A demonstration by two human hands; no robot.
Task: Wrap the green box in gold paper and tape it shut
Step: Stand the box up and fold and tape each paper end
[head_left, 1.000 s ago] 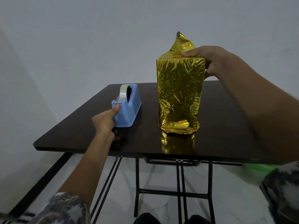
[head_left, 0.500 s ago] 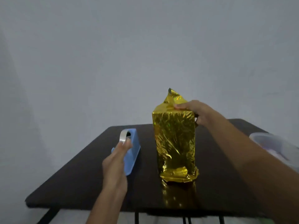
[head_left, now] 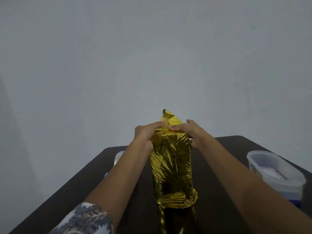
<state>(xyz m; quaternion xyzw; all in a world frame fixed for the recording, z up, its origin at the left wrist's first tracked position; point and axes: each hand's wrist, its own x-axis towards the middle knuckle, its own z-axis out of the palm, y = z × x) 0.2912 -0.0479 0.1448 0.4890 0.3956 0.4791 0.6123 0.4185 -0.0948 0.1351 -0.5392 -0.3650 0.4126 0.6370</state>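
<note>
Here, a patterned grey-and-white fabric sleeve (head_left: pixel 81 218) is seen at the lower left, over the dark brown flat tabletop (head_left: pixel 67 191). A pale blue plastic tape dispenser (head_left: pixel 117 157) is mostly hidden behind the left forearm. The left hand (head_left: pixel 146 135) is curled round the upper left corner of the tall box wrapped in crinkled gold foil paper (head_left: pixel 170 168), which is stood upright at the table's middle. The loose peaked flap on top is pressed at its base by fingertips of both hands. The right hand (head_left: pixel 191 132) is closed over the upper right edge, fingers bent. A translucent white plastic tub (head_left: pixel 273 171) is set at the far right.
</note>
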